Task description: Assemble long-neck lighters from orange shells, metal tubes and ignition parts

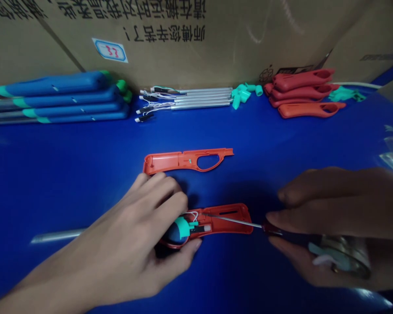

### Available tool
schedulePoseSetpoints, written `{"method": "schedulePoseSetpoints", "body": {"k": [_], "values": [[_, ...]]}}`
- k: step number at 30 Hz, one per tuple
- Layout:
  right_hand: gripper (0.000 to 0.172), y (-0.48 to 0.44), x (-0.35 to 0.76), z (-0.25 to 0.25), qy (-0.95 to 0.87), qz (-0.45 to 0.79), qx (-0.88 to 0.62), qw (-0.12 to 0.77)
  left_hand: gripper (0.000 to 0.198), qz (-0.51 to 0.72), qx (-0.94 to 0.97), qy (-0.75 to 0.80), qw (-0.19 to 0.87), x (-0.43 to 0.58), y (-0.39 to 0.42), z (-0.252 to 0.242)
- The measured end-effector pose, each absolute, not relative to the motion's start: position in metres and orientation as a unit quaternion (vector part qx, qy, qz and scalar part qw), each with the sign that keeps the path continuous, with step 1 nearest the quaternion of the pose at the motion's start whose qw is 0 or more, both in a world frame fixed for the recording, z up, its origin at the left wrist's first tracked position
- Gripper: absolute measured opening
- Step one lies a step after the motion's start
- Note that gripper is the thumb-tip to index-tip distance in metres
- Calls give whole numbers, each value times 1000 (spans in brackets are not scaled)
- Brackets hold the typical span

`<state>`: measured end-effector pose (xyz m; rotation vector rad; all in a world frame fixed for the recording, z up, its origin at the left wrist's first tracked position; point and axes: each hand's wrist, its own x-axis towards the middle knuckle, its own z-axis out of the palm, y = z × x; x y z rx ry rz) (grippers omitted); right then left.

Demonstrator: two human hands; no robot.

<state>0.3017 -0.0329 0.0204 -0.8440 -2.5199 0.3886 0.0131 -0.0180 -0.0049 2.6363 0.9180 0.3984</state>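
Observation:
My left hand [127, 248] grips the near end of an open red handle shell [225, 220] lying on the blue table, fingers curled over it. Inside the shell sit a teal trigger piece [182, 226], white wires and a small dark part. My right hand [334, 226] is closed on a screwdriver [236, 221], whose thin metal shaft points left into the shell. A second red shell half [186, 160], with a finger opening, lies flat just beyond my left hand. A silver tube [57, 236] runs out left from under my left hand.
Along the back stand blue-and-teal long parts [62, 98] at left, silver tubes with wires [190, 98] in the middle, loose teal pieces [242, 93], and a stack of red shells [303, 91] at right. Cardboard boxes [196, 39] wall off the far edge.

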Motion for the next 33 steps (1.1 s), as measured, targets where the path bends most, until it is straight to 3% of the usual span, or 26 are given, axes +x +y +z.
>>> {"method": "schedulePoseSetpoints", "body": {"k": [13,27,33], "values": [[10,-35,300,19,-895,155,-333,252,13,150,919,326,166,11,-20,-7],[25,-30,293,24,-905,133,-319,248,14,146,918,328,168,11,-20,-5],[20,-31,294,22,-892,152,-324,274,14,143,916,330,176,11,-21,-6]]}}
